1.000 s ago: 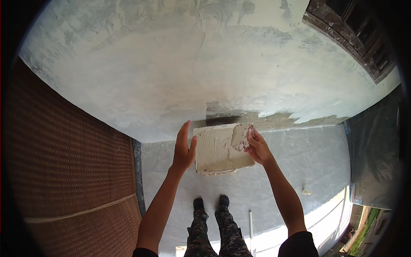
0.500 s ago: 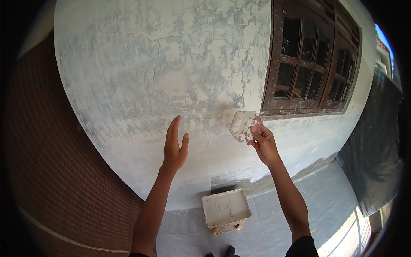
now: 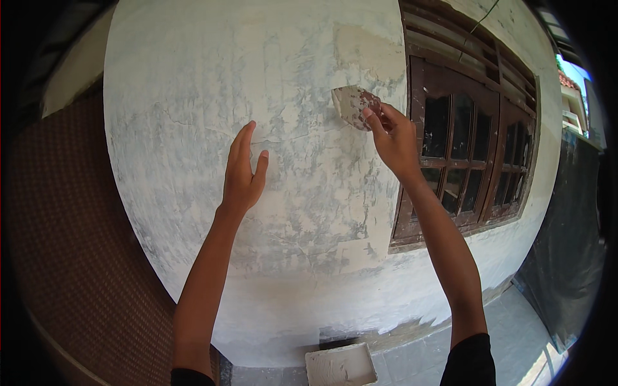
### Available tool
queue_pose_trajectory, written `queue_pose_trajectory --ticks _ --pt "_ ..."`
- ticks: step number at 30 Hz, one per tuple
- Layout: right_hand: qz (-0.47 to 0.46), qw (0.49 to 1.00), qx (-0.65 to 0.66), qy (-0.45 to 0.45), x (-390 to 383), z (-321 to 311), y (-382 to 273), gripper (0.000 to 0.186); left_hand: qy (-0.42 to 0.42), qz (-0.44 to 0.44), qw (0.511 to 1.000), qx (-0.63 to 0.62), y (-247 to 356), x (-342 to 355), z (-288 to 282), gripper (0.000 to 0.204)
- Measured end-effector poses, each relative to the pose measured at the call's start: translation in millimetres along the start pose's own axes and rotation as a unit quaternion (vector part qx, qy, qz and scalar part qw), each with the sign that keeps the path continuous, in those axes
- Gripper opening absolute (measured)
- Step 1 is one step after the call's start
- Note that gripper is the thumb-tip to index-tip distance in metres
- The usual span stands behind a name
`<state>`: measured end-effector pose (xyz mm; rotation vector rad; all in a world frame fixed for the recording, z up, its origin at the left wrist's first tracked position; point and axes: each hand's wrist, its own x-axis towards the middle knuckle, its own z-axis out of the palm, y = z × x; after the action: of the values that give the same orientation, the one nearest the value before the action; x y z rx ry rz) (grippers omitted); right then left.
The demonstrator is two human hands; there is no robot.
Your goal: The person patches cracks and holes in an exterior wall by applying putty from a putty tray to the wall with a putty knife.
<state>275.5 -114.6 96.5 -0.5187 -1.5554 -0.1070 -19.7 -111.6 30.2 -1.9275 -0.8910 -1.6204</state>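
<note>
My right hand (image 3: 394,141) is raised beside the window and grips a putty scraper (image 3: 355,107), a flat brownish plate crusted with pale putty. The scraper's far edge is at or close to the wall (image 3: 302,193); I cannot tell whether it touches. A light beige patch (image 3: 368,55) of putty shows on the wall above the scraper. My left hand (image 3: 244,168) is up in front of the wall, fingers stretched and thumb apart, holding nothing. Grey blotches and thin cracks run over the white wall.
A brown wooden window (image 3: 463,128) with glass panes is set into the wall at right. On the grey tiled floor (image 3: 418,357) stands a tray (image 3: 341,365) of pale putty. A brown woven screen (image 3: 64,225) hangs at left, a dark sheet (image 3: 557,244) at far right.
Both hands have gone higher up the wall, the right one carrying the scraper to beside the window panes. The view has tilted upward, so the tray now sits at the lower edge.
</note>
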Motion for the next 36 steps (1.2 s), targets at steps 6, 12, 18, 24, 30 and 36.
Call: queue_pose_trajectory --ticks 6,12,18,24,30,36 --pt "-0.295 0.937 -0.164 0.095 96 46 10 0.02 0.033 0.029 0.998 0.041 -33 53 13 0.055" --pt "-0.408 0.835 -0.35 0.116 117 91 31 0.033 0.071 0.076 0.994 0.038 -69 66 26 0.056" --pt "-0.315 0.832 -0.455 0.034 113 111 35 0.029 0.071 0.108 0.991 0.025 -94 69 34 0.055" --pt "-0.302 0.811 -0.499 -0.048 124 103 24 0.008 0.11 0.133 0.984 0.036 -98 73 40 0.056" --pt "-0.317 0.805 -0.497 -0.069 111 97 25 0.007 0.131 0.142 0.98 0.046 -96 82 44 0.056" --pt "-0.322 0.803 -0.496 -0.081 94 91 33 0.008 0.131 0.149 0.978 0.065 -97 84 45 0.056"
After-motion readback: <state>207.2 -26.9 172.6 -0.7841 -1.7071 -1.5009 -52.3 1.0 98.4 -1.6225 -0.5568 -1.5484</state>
